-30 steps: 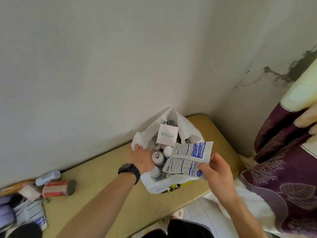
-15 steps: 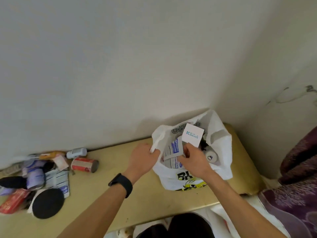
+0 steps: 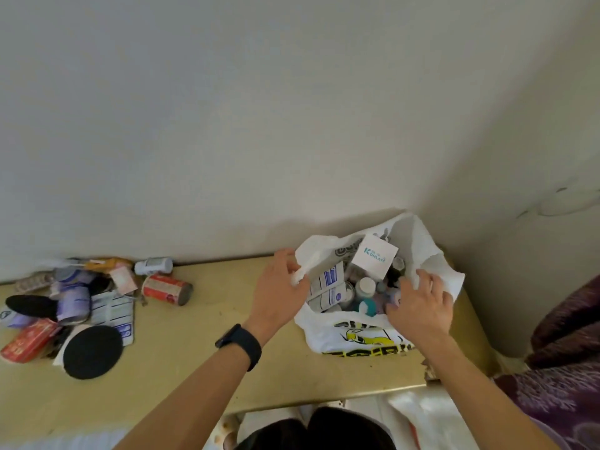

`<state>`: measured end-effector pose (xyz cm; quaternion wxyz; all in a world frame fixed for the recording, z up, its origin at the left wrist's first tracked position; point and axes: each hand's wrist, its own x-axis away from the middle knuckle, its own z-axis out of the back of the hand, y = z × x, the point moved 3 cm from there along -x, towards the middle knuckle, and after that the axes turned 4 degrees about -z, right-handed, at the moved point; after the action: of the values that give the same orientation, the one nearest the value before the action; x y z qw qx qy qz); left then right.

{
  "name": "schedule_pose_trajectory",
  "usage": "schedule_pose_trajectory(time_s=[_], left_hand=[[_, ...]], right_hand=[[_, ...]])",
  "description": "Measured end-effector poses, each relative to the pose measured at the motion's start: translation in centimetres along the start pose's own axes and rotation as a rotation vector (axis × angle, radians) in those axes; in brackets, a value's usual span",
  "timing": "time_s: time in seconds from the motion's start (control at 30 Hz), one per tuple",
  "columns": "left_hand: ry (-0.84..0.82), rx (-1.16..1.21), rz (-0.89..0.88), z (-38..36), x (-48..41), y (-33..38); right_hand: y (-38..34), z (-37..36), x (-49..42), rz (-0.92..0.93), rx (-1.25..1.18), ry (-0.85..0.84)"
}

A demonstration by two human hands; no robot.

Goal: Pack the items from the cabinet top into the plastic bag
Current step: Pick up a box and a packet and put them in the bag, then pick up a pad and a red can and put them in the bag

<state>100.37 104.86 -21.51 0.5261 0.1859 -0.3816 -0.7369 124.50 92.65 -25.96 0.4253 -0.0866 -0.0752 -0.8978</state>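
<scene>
Two hands at plastic bag point(image 3: 354, 336) on cabinet top point(image 3: 194, 336) by corner: left hand point(image 3: 281, 287) pinching left rim, right hand point(image 3: 422, 303) gripping right rim. White box point(image 3: 375, 259), bottles inside. Remaining items point(image 3: 74, 300) piled well apart, left.

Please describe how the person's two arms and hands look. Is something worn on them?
Both forearms are bare, with no sleeves in view. The left wrist carries a black smartwatch on a wide black band. The left hand and right hand wear no gloves, and I see no rings. The right wrist has nothing on it.
</scene>
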Motion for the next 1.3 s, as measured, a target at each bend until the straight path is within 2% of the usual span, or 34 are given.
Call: schedule_pose_trajectory(time_s=[0.1, 0.2, 0.33, 0.43, 0.5, 0.6, 0.67, 0.73, 0.9, 0.97, 1.03, 1.13, 1.2, 1.3], left_hand=[[-0.057, -0.045, -0.154, -0.5, -0.4, 1.9], [-0.217, -0.165, -0.344, -1.8, -1.1, 3.6], [-0.423, -0.403, -0.287, -3.3, -1.5, 4.6], [-0.508, -0.682, -0.214, -3.7, -1.2, 4.8], [-0.542, -0.830, -0.143, -3.6, -1.0, 4.2], [-0.576, -0.969, -0.116, -3.8, -0.4, 2.7], [-0.599, -0.973, -0.160, -4.2, 0.4, 1.7], [-0.619, -0.930, -0.194, -4.5, 1.3, 1.0], [-0.473, -0.883, -0.281, -4.5, 3.0, 0.3], [-0.378, -0.752, -0.333, -3.7, 3.6, 0.4], [-0.224, -0.482, -0.321, -1.9, 4.1, 0.2], [0.046, -0.127, -0.206, 1.5, 4.9, -2.0], [0.166, -0.062, -0.085, 3.9, 5.9, -5.2], [0.227, -0.068, 0.143, 7.6, 8.0, -12.0]], right_hand=[[2.2, -0.5, -1.9, -0.089, 0.131, -0.063], [4.3, -0.6, -2.9, -0.125, 0.197, -0.126], [7.8, 0.2, -2.4, -0.287, 0.095, -0.085], [10.4, 0.7, -1.5, -0.422, -0.129, -0.117], [11.4, 1.6, -0.6, -0.465, -0.300, -0.029], [12.0, 2.6, 1.5, -0.489, -0.495, 0.249], [11.1, 2.3, 2.8, -0.425, -0.506, 0.366], [9.5, 1.2, 3.9, -0.350, -0.438, 0.399], [3.3, 1.9, 7.0, -0.122, -0.424, 0.420], [0.4, 2.5, 8.1, -0.013, -0.494, 0.442], [-2.8, 3.0, 8.9, 0.136, -0.585, 0.467], [-7.9, 3.5, 10.1, 0.376, -0.701, 0.453], [-11.7, 3.5, 10.9, 0.521, -0.741, 0.405], [-17.6, 3.1, 12.4, 0.725, -0.723, 0.299]])
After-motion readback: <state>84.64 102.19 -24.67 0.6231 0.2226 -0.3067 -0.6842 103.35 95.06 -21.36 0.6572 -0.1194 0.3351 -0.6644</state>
